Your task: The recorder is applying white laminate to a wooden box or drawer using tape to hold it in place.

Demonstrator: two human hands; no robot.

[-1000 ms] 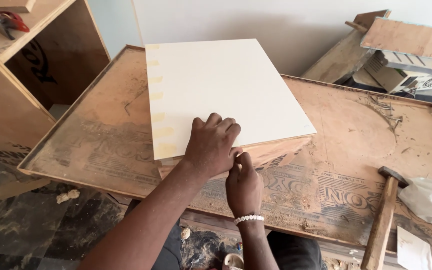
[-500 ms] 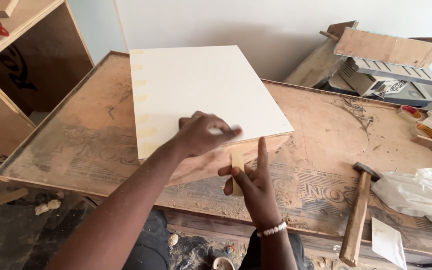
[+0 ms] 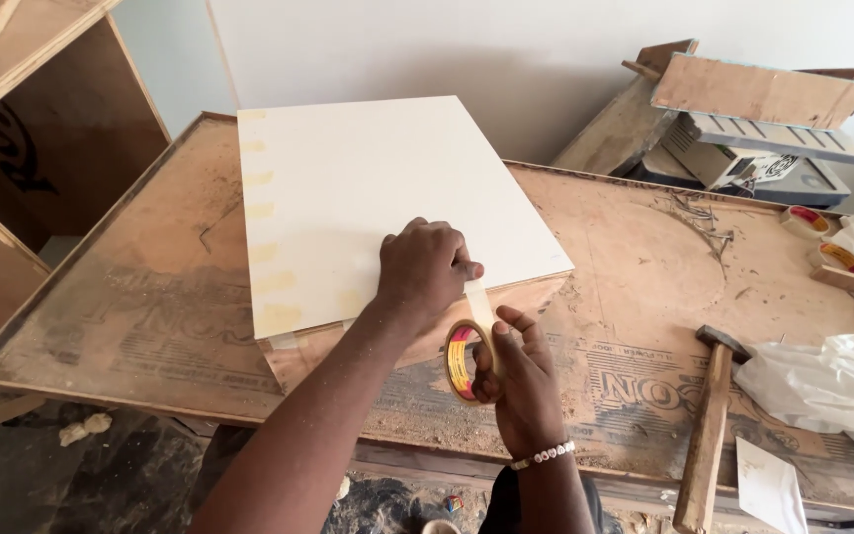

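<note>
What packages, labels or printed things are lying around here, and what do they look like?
Tape roll: held in the right hand, ring with red-and-yellow inner label.
Two tape rolls, far right of bench: same red-yellow label.
Workbench: faded dark lettering on brown board.
White plastic bag: right, crumpled.

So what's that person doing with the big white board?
A person is taping a white board that lies on a box on a dusty workbench. The left hand presses a strip of tape down at the board's near edge, while the right hand holds the tape roll just below it. Tape strips already line the board's left edge. A hammer lies to the right.
</note>
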